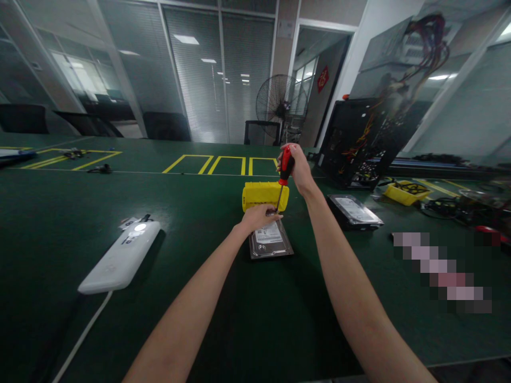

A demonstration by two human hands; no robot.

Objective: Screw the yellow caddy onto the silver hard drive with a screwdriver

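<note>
A hard drive point(271, 239) with a white label lies on the green table in front of me. My left hand point(257, 215) grips its far end, fingers partly hidden, thumb pointing right near the screwdriver's tip. My right hand point(300, 167) is closed around the red and black handle of a screwdriver point(285, 165). The tool stands nearly upright, its metal shaft reaching down to the drive's far end beside my left fingers. Whether the tip sits in a screw is too small to tell. Just behind the drive is a yellow plastic box point(259, 194).
Right of my arm lies a second hard drive point(355, 210). An open black computer case point(351, 143) stands behind it, beside a yellow tray point(405, 192) and cables point(447, 207). On the left rests a white corded device point(123, 258). A fan point(281, 103) stands beyond the table.
</note>
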